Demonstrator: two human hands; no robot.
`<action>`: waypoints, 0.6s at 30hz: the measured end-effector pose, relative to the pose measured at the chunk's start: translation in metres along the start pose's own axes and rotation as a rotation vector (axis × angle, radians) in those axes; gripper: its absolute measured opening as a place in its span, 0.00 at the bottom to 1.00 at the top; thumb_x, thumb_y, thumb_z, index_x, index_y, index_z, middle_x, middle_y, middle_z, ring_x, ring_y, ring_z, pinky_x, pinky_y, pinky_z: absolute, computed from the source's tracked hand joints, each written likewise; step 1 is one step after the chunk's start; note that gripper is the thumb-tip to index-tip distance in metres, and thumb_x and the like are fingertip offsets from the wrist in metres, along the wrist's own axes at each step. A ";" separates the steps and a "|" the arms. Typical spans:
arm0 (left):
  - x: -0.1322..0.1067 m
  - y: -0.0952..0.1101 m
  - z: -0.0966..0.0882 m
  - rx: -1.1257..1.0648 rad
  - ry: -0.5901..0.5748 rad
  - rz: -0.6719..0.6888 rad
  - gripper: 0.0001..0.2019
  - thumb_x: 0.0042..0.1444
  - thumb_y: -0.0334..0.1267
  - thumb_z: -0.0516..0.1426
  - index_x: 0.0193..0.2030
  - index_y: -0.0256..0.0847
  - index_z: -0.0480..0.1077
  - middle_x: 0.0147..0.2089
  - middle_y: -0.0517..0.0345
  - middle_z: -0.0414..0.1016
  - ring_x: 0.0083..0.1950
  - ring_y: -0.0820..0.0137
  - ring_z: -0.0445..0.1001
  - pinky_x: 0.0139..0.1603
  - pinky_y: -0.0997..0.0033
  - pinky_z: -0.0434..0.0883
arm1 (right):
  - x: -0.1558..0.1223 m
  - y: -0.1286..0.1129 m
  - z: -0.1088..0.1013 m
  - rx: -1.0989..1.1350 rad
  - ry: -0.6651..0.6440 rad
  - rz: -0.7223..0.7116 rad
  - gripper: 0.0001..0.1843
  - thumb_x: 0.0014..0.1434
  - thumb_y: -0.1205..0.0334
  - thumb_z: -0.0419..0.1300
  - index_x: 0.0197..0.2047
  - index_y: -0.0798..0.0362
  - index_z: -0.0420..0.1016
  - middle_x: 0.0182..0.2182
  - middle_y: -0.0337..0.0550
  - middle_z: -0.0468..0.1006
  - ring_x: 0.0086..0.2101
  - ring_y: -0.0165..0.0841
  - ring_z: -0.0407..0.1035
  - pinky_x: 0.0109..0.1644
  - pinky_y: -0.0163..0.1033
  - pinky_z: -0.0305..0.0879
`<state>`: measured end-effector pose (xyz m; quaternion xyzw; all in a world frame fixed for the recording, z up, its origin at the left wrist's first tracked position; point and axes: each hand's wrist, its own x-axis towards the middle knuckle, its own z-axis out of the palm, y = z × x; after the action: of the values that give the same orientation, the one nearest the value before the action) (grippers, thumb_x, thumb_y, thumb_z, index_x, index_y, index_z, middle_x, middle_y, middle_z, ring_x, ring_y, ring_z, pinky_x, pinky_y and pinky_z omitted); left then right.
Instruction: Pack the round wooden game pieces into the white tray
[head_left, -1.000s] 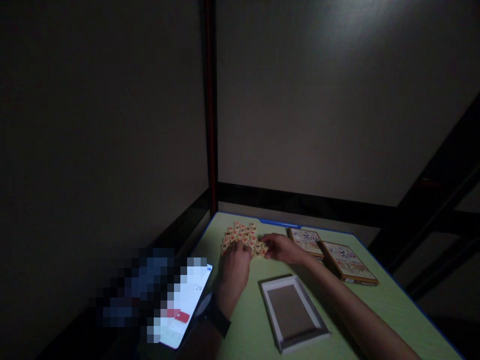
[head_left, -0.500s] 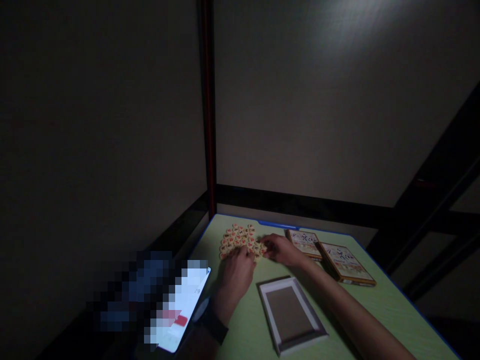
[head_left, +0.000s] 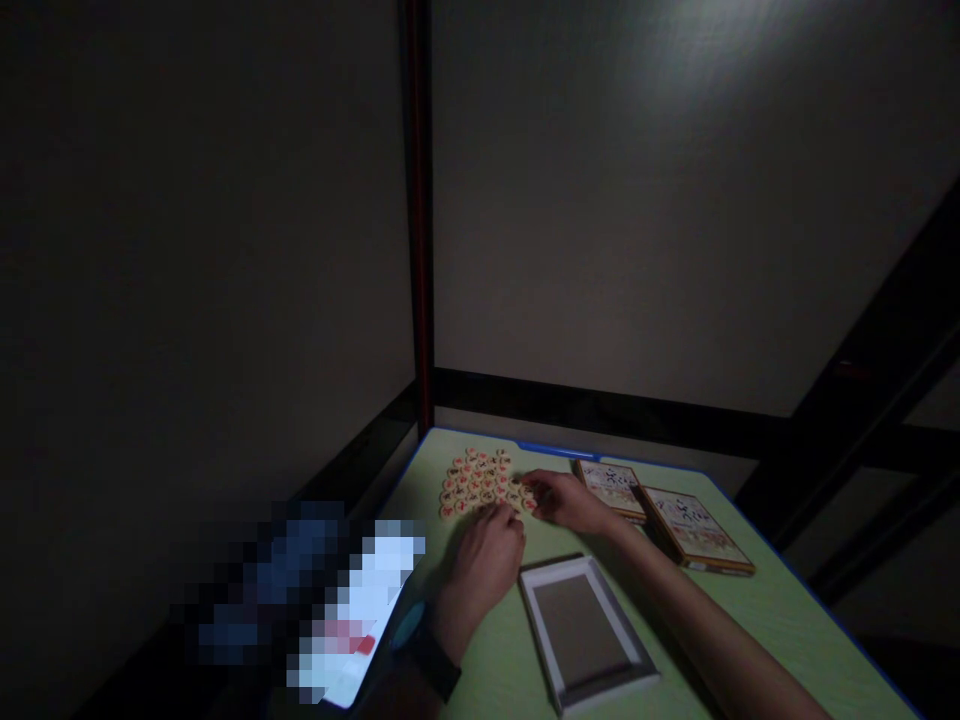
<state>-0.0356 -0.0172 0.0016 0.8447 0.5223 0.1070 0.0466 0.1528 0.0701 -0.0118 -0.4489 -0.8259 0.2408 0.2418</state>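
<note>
Round cream xiangqi pieces (head_left: pixel 472 482) with red and black characters lie packed in one flat layer at the far left of the green table. My left hand (head_left: pixel 489 552), with a dark watch on its wrist, rests at the near right edge of the cluster. Its fingers are curled and their tips are mostly hidden. From the right, my right hand (head_left: pixel 561 500) reaches the cluster's right end, its bent fingers and thumb closed about a piece at the edge. Nearer me lies an open shallow cardboard box part (head_left: pixel 581 625) with white walls and a grey-brown bottom.
Two flat printed boxes, one (head_left: pixel 611 487) farther back and one (head_left: pixel 697 525) nearer, lie right of my right hand, overlapping slightly. A lit phone screen (head_left: pixel 352 640), partly blurred out, is at the left. Dark walls stand behind the table (head_left: pixel 795 630).
My left hand has slid slightly right and toward me along the near edge of the pieces, uncovering some of them. My right hand has stayed nearly in place.
</note>
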 end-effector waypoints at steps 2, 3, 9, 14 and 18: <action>0.000 0.001 -0.001 0.003 -0.013 0.002 0.16 0.65 0.29 0.48 0.48 0.37 0.76 0.54 0.47 0.75 0.55 0.62 0.73 0.58 0.62 0.69 | -0.001 0.000 -0.002 0.021 -0.011 -0.012 0.29 0.44 0.76 0.59 0.52 0.57 0.77 0.36 0.44 0.80 0.35 0.34 0.74 0.38 0.35 0.68; -0.001 0.001 -0.001 0.005 -0.016 0.002 0.16 0.65 0.28 0.48 0.49 0.36 0.76 0.54 0.47 0.75 0.55 0.61 0.73 0.58 0.62 0.69 | -0.002 0.000 -0.002 0.035 -0.016 -0.018 0.30 0.43 0.76 0.58 0.52 0.57 0.77 0.37 0.44 0.80 0.35 0.34 0.74 0.38 0.34 0.67; -0.002 0.002 -0.003 0.000 0.005 0.004 0.15 0.64 0.29 0.49 0.47 0.37 0.77 0.52 0.47 0.76 0.54 0.61 0.73 0.57 0.62 0.70 | -0.004 0.000 -0.005 0.087 -0.034 0.001 0.31 0.44 0.72 0.63 0.54 0.56 0.76 0.39 0.46 0.81 0.37 0.36 0.74 0.38 0.35 0.68; -0.002 0.004 -0.006 -0.031 -0.010 0.000 0.15 0.64 0.28 0.49 0.46 0.35 0.78 0.50 0.45 0.78 0.54 0.61 0.75 0.57 0.62 0.70 | -0.004 -0.003 0.000 0.025 0.018 0.017 0.28 0.46 0.71 0.63 0.54 0.58 0.77 0.38 0.48 0.81 0.36 0.36 0.74 0.39 0.36 0.70; -0.002 0.005 -0.007 -0.055 -0.004 0.020 0.15 0.64 0.27 0.49 0.45 0.34 0.77 0.49 0.44 0.79 0.53 0.61 0.75 0.58 0.62 0.70 | -0.005 -0.001 0.000 0.032 0.007 0.024 0.28 0.47 0.75 0.60 0.53 0.57 0.76 0.39 0.47 0.81 0.36 0.34 0.75 0.40 0.35 0.70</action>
<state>-0.0337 -0.0209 0.0088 0.8485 0.5106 0.1203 0.0699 0.1551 0.0654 -0.0123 -0.4555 -0.8158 0.2552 0.2489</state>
